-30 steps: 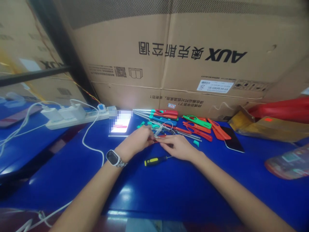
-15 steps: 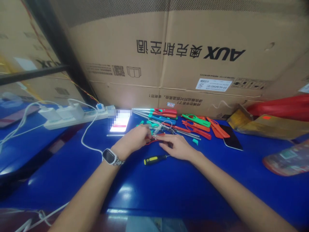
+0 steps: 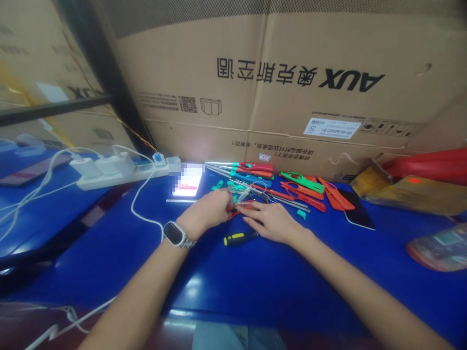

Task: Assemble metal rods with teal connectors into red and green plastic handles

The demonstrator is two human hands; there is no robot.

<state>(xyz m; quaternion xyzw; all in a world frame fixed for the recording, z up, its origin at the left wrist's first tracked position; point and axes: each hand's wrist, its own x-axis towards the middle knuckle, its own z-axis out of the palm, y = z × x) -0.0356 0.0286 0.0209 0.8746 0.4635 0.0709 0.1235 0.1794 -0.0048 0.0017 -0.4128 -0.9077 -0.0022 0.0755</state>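
A red lighter casing point(image 3: 238, 212) lies between my hands on the blue table, mostly covered by fingers. My left hand point(image 3: 215, 210), with a watch on its wrist, has its fingers curled and pinched at the casing's left part. From the other side my right hand point(image 3: 273, 222) holds the same casing, its fingers reaching left over it and its thumb lower down. Small clear and metal parts point(image 3: 243, 195) sit just beyond the fingertips. A black and yellow screwdriver point(image 3: 239, 238) lies in front of the hands, its tip by my right hand.
Behind my hands lie several long-nosed lighters point(image 3: 255, 167), green caps point(image 3: 218, 185) and orange casings point(image 3: 334, 194). A lit phone point(image 3: 188, 182) is left, a dark phone point(image 3: 355, 214) right. A power strip point(image 3: 109, 181) with white cables and a large carton point(image 3: 284, 107) stand behind.
The whole view has shifted, so everything appears slightly further right. Both hands stay at the red casing, with only slight finger movement.
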